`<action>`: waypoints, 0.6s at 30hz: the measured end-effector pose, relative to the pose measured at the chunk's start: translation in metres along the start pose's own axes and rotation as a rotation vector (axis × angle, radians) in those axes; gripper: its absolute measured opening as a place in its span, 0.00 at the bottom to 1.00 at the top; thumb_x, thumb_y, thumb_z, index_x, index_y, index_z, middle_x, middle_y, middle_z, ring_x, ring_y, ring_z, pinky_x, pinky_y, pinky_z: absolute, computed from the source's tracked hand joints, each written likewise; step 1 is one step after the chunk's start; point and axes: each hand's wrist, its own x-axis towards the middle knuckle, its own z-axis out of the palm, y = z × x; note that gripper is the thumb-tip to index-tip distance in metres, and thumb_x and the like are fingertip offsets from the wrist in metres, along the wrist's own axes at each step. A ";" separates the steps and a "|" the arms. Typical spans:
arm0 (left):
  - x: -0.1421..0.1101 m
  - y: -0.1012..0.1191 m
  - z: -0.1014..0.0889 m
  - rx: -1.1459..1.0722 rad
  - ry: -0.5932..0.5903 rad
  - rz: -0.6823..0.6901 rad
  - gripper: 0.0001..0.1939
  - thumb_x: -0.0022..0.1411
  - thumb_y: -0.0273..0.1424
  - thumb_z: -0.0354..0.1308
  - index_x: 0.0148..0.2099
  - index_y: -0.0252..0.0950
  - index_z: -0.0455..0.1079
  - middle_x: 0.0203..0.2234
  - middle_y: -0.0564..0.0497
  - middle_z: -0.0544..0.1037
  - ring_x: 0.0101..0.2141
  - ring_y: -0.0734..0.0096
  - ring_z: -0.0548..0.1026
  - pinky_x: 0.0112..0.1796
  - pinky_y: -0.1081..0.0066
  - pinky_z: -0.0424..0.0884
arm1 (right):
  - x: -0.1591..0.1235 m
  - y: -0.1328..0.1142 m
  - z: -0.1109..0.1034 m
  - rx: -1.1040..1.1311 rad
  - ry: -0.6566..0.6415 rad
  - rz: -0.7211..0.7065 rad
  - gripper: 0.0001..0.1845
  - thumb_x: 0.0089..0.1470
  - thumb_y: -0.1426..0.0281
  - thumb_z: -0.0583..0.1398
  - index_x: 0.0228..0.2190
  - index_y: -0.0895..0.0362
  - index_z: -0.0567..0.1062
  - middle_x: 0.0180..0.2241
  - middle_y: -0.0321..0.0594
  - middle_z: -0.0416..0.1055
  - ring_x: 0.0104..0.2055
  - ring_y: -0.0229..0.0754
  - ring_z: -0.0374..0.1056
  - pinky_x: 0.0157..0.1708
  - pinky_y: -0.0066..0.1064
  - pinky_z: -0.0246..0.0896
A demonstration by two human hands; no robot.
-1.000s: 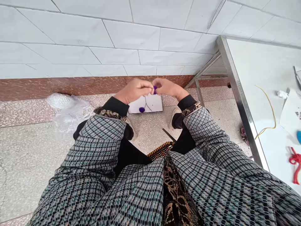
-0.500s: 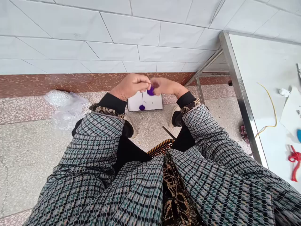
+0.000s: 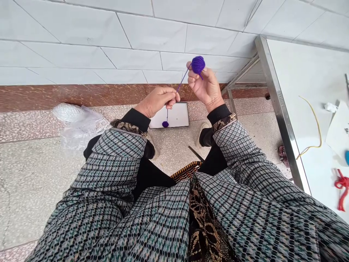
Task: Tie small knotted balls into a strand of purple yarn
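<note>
My right hand [image 3: 205, 84] is raised, its fingers closed on a purple ball of yarn [image 3: 198, 64]. From that ball a taut strand of purple yarn [image 3: 183, 79] slants down to my left hand [image 3: 160, 100], which pinches it between thumb and forefinger. Below my left hand the strand runs on to a smaller purple yarn ball [image 3: 165, 124]. That one lies at the near edge of a shallow white box [image 3: 181, 115] on the floor.
To the left, a clear plastic bag [image 3: 79, 133] and white cord [image 3: 67, 113] lie on the floor. A metal-framed table [image 3: 286, 120] stands at the right, bearing a yellow cord [image 3: 318, 127] and a red knotted cord [image 3: 341, 185]. The tiled wall [image 3: 144, 34] rises ahead.
My right hand has lifted the larger yarn ball up and to the right, away from my left hand, drawing the strand straight between them. My left hand has shifted slightly right.
</note>
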 end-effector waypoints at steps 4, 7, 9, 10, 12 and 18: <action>0.001 0.001 0.003 -0.289 0.163 -0.066 0.05 0.70 0.27 0.54 0.41 0.38 0.71 0.21 0.58 0.64 0.20 0.77 0.59 0.31 0.72 0.65 | -0.003 -0.008 -0.008 -0.190 -0.074 -0.031 0.24 0.58 0.49 0.70 0.40 0.52 0.68 0.46 0.42 0.71 0.39 0.39 0.66 0.42 0.29 0.76; 0.001 0.000 0.002 -0.267 0.213 -0.034 0.03 0.69 0.27 0.56 0.40 0.39 0.69 0.24 0.59 0.64 0.21 0.78 0.57 0.33 0.71 0.66 | -0.005 -0.013 -0.009 -0.239 -0.097 -0.051 0.26 0.57 0.47 0.71 0.43 0.52 0.71 0.46 0.42 0.71 0.41 0.40 0.68 0.42 0.29 0.77; 0.002 -0.002 0.001 -0.179 0.224 0.015 0.04 0.68 0.29 0.60 0.38 0.39 0.68 0.25 0.58 0.64 0.22 0.79 0.56 0.33 0.71 0.66 | -0.005 -0.013 -0.007 -0.266 -0.032 -0.063 0.26 0.60 0.47 0.69 0.44 0.53 0.72 0.47 0.43 0.71 0.42 0.39 0.69 0.42 0.29 0.77; 0.002 -0.003 0.001 -0.147 0.219 0.032 0.06 0.68 0.30 0.61 0.37 0.39 0.68 0.24 0.58 0.63 0.22 0.78 0.55 0.33 0.71 0.66 | -0.005 -0.014 -0.007 -0.272 0.011 -0.073 0.26 0.61 0.47 0.68 0.45 0.54 0.72 0.48 0.43 0.70 0.42 0.39 0.69 0.42 0.29 0.77; 0.003 -0.004 0.001 -0.125 0.197 0.034 0.09 0.69 0.33 0.61 0.35 0.39 0.67 0.23 0.58 0.61 0.21 0.78 0.54 0.31 0.72 0.66 | -0.003 -0.015 -0.007 -0.254 0.073 -0.103 0.25 0.63 0.47 0.67 0.46 0.54 0.71 0.49 0.43 0.70 0.43 0.39 0.70 0.42 0.29 0.77; 0.004 -0.008 -0.003 -0.172 0.221 -0.009 0.13 0.68 0.34 0.63 0.31 0.39 0.66 0.20 0.58 0.55 0.21 0.78 0.50 0.23 0.73 0.54 | 0.003 -0.035 -0.027 -0.166 0.270 -0.187 0.22 0.60 0.51 0.68 0.46 0.50 0.70 0.51 0.47 0.70 0.50 0.48 0.71 0.43 0.36 0.79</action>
